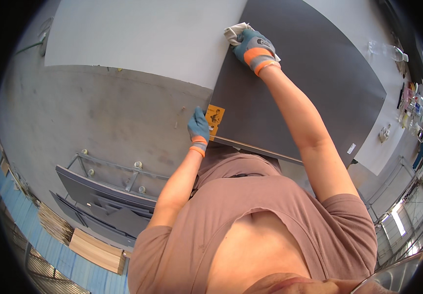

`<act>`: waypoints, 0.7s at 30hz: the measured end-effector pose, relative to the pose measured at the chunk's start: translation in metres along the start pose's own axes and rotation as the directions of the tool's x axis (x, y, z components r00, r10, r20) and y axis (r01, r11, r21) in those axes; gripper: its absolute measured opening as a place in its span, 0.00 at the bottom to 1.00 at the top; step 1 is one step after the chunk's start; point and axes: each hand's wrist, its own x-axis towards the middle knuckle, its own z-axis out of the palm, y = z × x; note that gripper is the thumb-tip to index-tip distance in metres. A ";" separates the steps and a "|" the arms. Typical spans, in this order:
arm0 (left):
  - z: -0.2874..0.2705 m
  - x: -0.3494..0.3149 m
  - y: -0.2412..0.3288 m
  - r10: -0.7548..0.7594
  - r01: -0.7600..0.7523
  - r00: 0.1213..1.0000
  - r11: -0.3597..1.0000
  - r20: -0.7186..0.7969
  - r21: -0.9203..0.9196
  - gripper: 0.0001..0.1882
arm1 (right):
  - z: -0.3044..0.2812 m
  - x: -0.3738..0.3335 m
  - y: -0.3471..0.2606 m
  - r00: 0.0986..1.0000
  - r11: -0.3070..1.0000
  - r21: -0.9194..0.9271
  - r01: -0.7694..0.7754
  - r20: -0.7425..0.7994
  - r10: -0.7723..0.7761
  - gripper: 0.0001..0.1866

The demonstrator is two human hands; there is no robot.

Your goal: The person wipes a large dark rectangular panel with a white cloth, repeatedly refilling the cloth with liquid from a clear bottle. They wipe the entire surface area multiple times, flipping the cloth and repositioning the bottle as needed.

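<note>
A large dark grey panel [314, 73] lies flat in front of me, its near edge by my waist. Towards its far left edge, my right hand [254, 46], in a blue-grey glove with an orange cuff, presses down on a crumpled whitish cloth [236, 33]. My left hand [199, 126], gloved alike, is curled closed beside the panel's near left corner. Right next to its fingers is a yellow-orange printed card [215, 115] at the panel's edge. What the left fingers grip, if anything, is hidden.
White sheeting [138, 34] spreads under and left of the panel. A clear plastic bottle [387, 51] lies at the right, near small bottles and tools [412, 105]. At lower left, a wheeled rack [133, 171] stands by more dark panels [99, 196] and wooden boards [96, 250].
</note>
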 end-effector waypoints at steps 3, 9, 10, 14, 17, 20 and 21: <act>0.000 0.005 -0.006 -0.066 0.068 0.997 0.997 0.043 -0.031 0.33 | 0.010 0.006 0.009 0.997 0.999 0.004 0.046 -0.069 -0.046 0.21; 0.000 0.003 -0.008 0.003 -0.002 1.000 0.998 0.009 -0.058 0.33 | -0.028 0.026 0.113 0.915 0.984 0.061 0.168 -0.382 -0.132 0.20; 0.001 0.003 -0.007 0.008 -0.007 1.000 0.999 0.015 -0.053 0.33 | -0.035 0.036 0.130 0.913 0.985 0.125 0.121 -0.403 -0.061 0.19; 0.004 0.002 -0.005 -0.002 0.006 0.999 0.998 0.050 -0.063 0.33 | 0.006 0.028 0.097 0.732 0.939 -0.065 0.338 -0.608 -0.306 0.10; 0.002 0.005 -0.010 -0.036 0.044 0.997 0.991 0.066 -0.129 0.33 | 0.086 -0.058 0.024 0.805 0.839 -0.005 0.544 -0.280 -0.523 0.11; -0.002 0.008 -0.017 -0.025 0.033 0.999 0.986 0.049 -0.165 0.33 | 0.076 -0.106 -0.005 0.801 0.802 -0.009 0.598 0.046 -0.597 0.16; -0.003 0.008 -0.018 -0.016 0.024 0.999 0.986 0.047 -0.163 0.33 | 0.068 -0.098 -0.003 0.796 0.801 0.038 0.598 0.094 -0.598 0.17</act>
